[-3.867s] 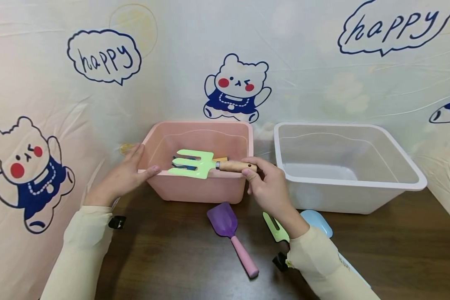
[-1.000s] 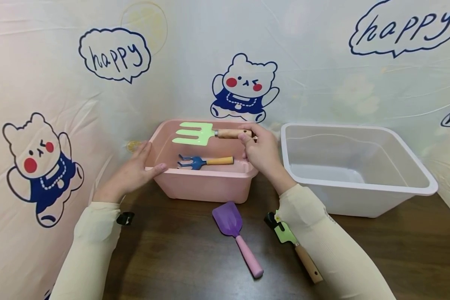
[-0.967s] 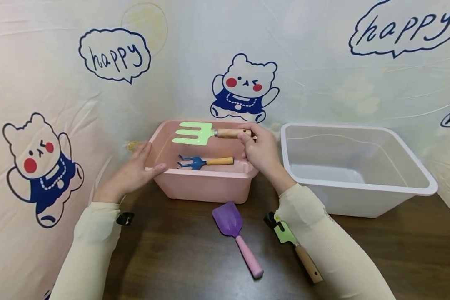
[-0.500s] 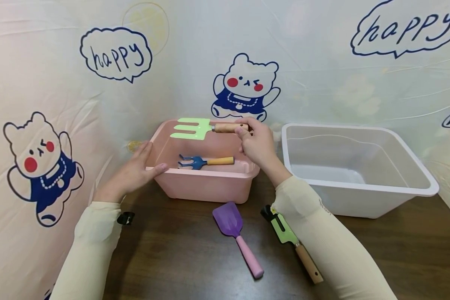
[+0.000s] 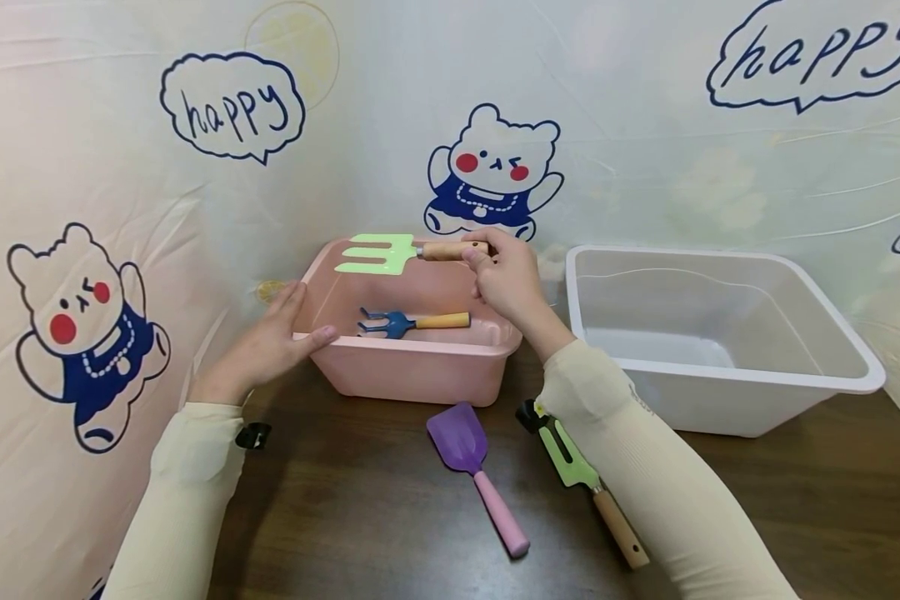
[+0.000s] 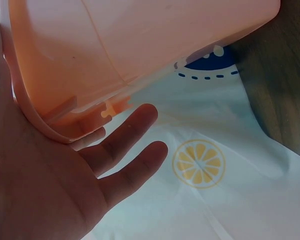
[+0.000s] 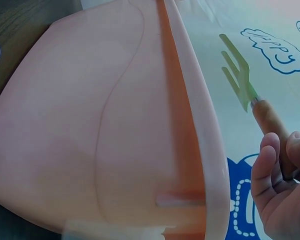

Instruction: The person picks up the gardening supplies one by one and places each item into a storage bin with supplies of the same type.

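Note:
My right hand [image 5: 508, 275] grips the wooden handle of a light-green three-pronged hand fork [image 5: 381, 254]. The fork is held level above the back part of a pink plastic bin [image 5: 412, 375], its prongs pointing left. In the right wrist view the hand fork [image 7: 240, 75] shows past the bin's rim, thumb and fingers closed round its handle. My left hand [image 5: 262, 350] rests against the bin's left front corner, thumb on the rim. The left wrist view shows that hand's fingers [image 6: 132, 135] fairly straight and spread outside the wall. Inside the bin lies a small blue claw rake [image 5: 393, 323] with a yellow handle.
A purple spatula-like scoop [image 5: 461, 437] with a pink handle lies in front of the bin. Another green hand fork [image 5: 570, 462] lies to its right, partly under the right sleeve. A white bin [image 5: 690, 383] stands at right. A patterned cloth [image 5: 360, 125] hangs behind.
My right hand has lifted the hand fork from the bin's front rim up toward its back edge, then slightly left. The claw rake now shows fully. The left hand stays at the corner.

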{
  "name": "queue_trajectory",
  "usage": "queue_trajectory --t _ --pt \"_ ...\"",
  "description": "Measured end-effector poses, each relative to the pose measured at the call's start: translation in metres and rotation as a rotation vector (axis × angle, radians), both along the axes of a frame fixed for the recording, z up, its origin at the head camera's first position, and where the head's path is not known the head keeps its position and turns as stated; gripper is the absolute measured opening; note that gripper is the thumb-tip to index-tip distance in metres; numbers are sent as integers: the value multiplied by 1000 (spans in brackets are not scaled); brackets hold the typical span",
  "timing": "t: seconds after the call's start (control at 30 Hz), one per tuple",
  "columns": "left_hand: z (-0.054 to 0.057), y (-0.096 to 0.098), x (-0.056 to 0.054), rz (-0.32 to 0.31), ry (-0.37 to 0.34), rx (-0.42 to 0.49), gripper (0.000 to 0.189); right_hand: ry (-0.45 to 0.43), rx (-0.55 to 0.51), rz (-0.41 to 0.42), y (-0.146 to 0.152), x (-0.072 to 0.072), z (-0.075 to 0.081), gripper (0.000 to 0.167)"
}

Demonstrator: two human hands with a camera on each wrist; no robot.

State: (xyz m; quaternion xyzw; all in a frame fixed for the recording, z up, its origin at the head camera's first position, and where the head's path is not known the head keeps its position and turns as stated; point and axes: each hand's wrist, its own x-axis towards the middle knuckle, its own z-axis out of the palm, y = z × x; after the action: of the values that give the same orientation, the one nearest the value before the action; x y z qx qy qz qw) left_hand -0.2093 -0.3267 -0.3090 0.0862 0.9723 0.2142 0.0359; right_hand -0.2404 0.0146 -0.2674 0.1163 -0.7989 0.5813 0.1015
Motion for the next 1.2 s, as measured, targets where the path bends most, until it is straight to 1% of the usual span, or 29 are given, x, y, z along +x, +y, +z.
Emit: queue_trajectory --t 0.23,0.37,0.6,0.77,0.93,1.03,1.2 --pt "1 2 -1 10 -5 21 108 5 -9 13 -5 -3 3 19" --pt "1 3 -2 7 -1 24 107 -14 -1 11 -7 -4 4 19" --pt "2 3 -1 11 -14 32 108 -54 9 21 -11 -8 2 20" --pt "3 2 0 32 -30 41 110 -59 4 26 -13 -10 1 19" --pt "2 1 0 39 -30 45 111 -64 34 11 -16 -13 0 17" --pt "2 1 1 31 -20 40 110 -71 55 11 -17 -15 0 16" --pt "1 1 1 20 -8 36 109 -125 62 28 -20 -18 -1 16"
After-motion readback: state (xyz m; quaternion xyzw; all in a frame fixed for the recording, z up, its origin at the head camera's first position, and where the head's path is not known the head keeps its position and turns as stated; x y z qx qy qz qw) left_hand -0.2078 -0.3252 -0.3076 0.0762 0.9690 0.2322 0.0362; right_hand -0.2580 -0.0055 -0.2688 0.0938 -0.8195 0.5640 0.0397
